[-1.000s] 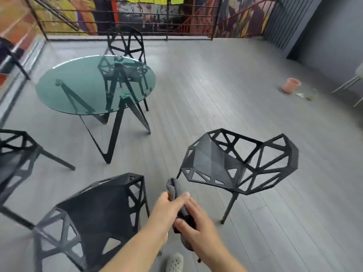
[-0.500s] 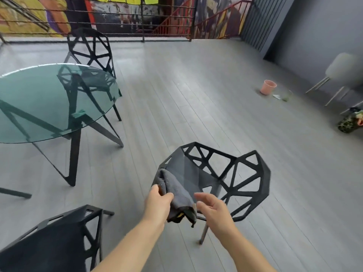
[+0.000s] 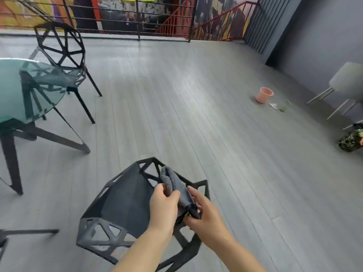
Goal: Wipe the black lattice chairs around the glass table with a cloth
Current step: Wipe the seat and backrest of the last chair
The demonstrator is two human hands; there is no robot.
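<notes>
— While the grey cloth (image 3: 174, 188) hangs over the nearest black lattice chair (image 3: 125, 203), is it touching the seat yet?

— Seemingly not; it is held just above the seat's far edge. A second ago it was bunched low over the floor between two chairs. Now this chair sits directly beneath it.

— And the hands?

— Half a second ago the right grip (image 3: 206, 213) stood apart from the cloth, fingers loose. Now it pinches the cloth's lower end, while the left grip (image 3: 164, 205) is clamped on the middle, thumb over the fold. The upper end sticks up free beyond the left grip.

— Meaning?

— Probably the person is folding it into a pad, and wiping of this chair looks not yet begun.

— What else is around?

— The glass surface (image 3: 11, 99) lies off to the left, with a second lattice chair (image 3: 60, 46) just behind it. A pink bucket (image 3: 264, 95) stands well apart on the grey plank floor to the right.
</notes>
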